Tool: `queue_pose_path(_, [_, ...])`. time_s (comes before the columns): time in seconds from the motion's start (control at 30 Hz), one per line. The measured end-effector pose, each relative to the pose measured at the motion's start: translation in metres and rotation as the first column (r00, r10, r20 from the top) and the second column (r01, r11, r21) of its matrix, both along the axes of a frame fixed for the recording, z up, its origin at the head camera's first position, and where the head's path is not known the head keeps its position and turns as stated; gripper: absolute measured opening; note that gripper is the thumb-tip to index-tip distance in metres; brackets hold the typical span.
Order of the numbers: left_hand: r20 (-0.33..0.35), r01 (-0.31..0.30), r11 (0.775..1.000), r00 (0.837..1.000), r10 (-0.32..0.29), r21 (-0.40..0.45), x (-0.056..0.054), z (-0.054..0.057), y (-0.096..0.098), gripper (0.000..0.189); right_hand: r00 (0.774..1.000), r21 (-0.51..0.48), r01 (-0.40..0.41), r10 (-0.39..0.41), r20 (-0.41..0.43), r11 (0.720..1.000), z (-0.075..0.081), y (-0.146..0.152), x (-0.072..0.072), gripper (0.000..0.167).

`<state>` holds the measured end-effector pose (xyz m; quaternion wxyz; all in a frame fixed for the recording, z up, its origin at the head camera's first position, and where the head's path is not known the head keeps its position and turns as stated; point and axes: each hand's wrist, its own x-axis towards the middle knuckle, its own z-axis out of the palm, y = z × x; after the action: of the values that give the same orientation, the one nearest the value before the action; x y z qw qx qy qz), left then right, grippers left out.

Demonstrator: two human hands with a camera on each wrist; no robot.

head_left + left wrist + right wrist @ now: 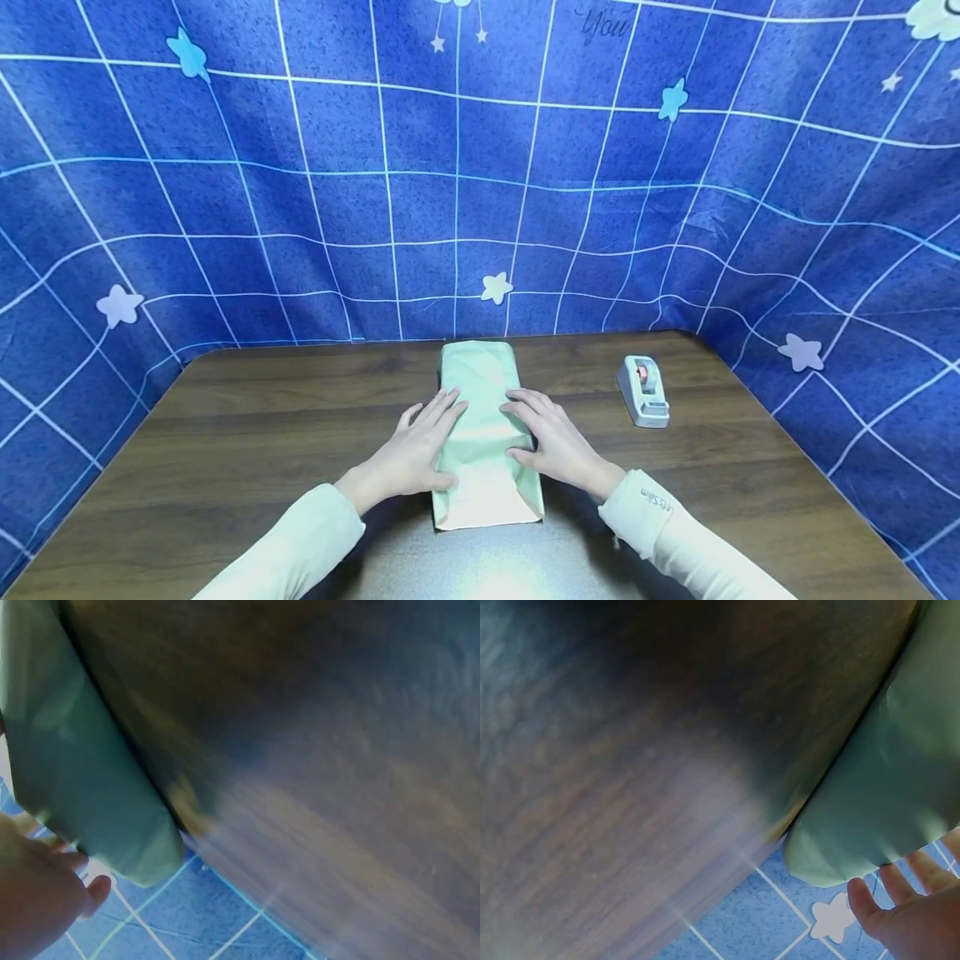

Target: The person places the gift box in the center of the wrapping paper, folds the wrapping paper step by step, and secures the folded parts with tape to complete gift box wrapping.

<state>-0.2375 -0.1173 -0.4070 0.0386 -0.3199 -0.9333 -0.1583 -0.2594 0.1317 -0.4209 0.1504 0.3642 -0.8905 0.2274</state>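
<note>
A long package wrapped in pale green paper [478, 371] lies lengthwise on the table, its far end by the blue curtain. At its near end the paper spreads into a flat flap [487, 500] with a paler, pinkish face and creased sides. My left hand [417, 447] rests on the package's left edge, fingers extended and thumb low by the flap. Across from it, my right hand [557, 442] lies along the right edge, its fingertips on the green paper. Both wrist views show the package's smooth green side [112, 787] with fingers along its top.
On the right of the brown wooden table [300, 417] stands a light blue tape dispenser [649, 412] with a small roll in it. A blue curtain [420, 200] with white lines and stars hangs behind and along both sides.
</note>
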Motion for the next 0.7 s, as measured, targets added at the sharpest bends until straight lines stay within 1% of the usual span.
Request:
queue_pose_path(0.17, [-0.019, -0.006, 0.999, 1.000, 0.007, 0.038, 0.000, -0.004, 0.000, 0.085, 1.000, -0.001, 0.007, -0.007, 0.000, 1.000, -0.001, 0.000, 0.000, 0.057])
queue_pose_path(0.27, [-0.033, -0.027, 0.998, 0.999, 0.029, 0.057, 0.000, -0.007, 0.002, 0.080, 1.000, 0.001, 0.010, -0.010, -0.004, 1.000, -0.001, 0.000, 0.000, 0.057])
queue_pose_path(0.37, [-0.057, -0.061, 0.996, 0.996, 0.064, 0.066, 0.001, -0.009, 0.005, 0.079, 1.000, 0.010, 0.011, -0.011, -0.008, 1.000, 0.000, 0.000, 0.000, 0.059])
queue_pose_path(0.57, [-0.142, -0.111, 0.992, 0.983, 0.118, 0.055, 0.001, -0.014, 0.011, 0.081, 0.999, 0.067, 0.041, -0.041, -0.007, 0.997, 0.000, -0.001, 0.003, 0.069])
queue_pose_path(0.7, [-0.157, -0.137, 0.989, 0.977, 0.143, 0.049, 0.001, -0.016, 0.013, 0.087, 0.998, 0.109, 0.067, -0.065, -0.023, 0.992, -0.001, -0.005, 0.005, 0.071])
